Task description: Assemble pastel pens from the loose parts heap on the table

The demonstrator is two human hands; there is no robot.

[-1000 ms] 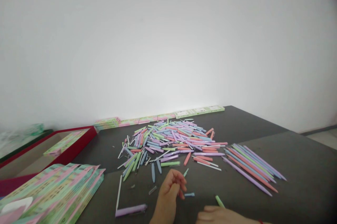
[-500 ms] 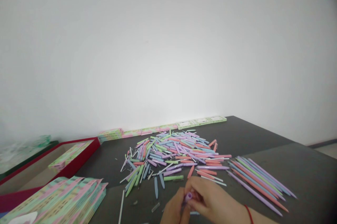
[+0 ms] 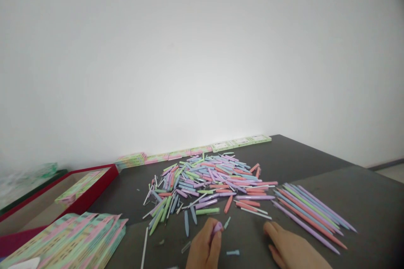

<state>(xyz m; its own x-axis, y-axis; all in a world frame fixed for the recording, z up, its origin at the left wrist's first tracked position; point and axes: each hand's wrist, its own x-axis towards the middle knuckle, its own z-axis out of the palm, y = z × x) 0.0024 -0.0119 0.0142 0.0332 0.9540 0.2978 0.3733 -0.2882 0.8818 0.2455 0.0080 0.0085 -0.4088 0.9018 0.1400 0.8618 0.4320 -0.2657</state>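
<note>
Left hand (image 3: 204, 249), low centre of the frame: fingers (image 3: 212, 230) curled shut on a small purple pen part (image 3: 217, 228), its tip showing above the fingertips. Right hand (image 3: 292, 248), lower right of centre: lying flat on the dark surface (image 3: 362, 201), fingers loosely extended and holding nothing, index tip pointing up-left. Between the two hands: one small blue cap piece (image 3: 232, 252) on the surface, and a short pale green piece (image 3: 227, 222) just above and right of the left fingertips. Left of the left hand: a thin white refill (image 3: 144, 247) lying lengthwise. Middle of the frame: a loose heap of pen parts (image 3: 205, 178), purple, blue, green and coral, mixed with white refills. Right of the heap, just above the right hand: a tidy row of assembled pens (image 3: 311, 212) laid side by side, tips toward lower right. Lower left corner: a fanned stack of pink and green cards (image 3: 69, 239). Left edge: a red tray (image 3: 94, 191) holding more cards. Far edge of the surface, against the white wall: a line of flat green and pink packs (image 3: 202, 150).
</note>
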